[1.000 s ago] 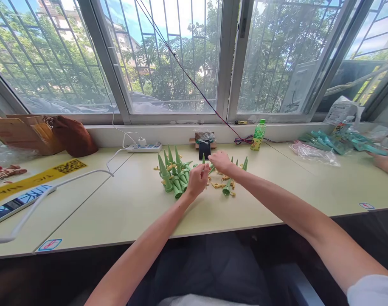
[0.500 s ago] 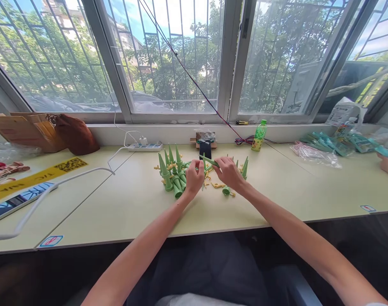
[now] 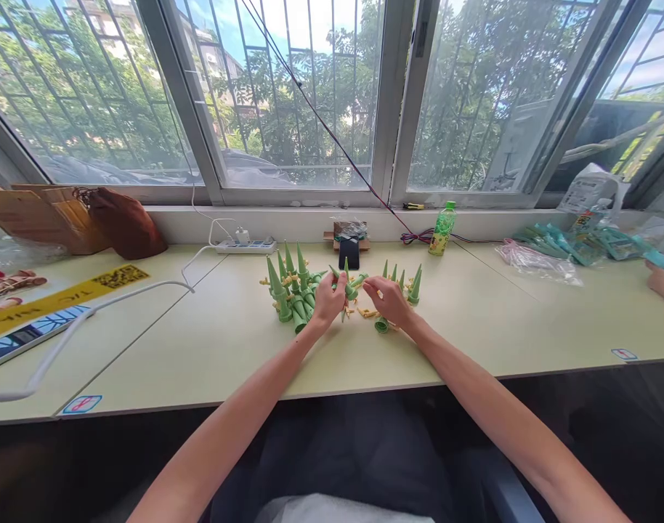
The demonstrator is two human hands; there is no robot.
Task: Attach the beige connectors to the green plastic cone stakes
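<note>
Gripping a green piece (image 3: 351, 292) between the near and far edges of the table (image 3: 201, 356), the left hand (image 3: 328, 296) is closed; the right hand (image 3: 389, 296) pinches narrowly beside it, its contents unclear. A loose pinch could drop a part among the yellow pieces (image 3: 367, 313); a sideways wrist could topple the upright green cones (image 3: 276, 283).
</note>
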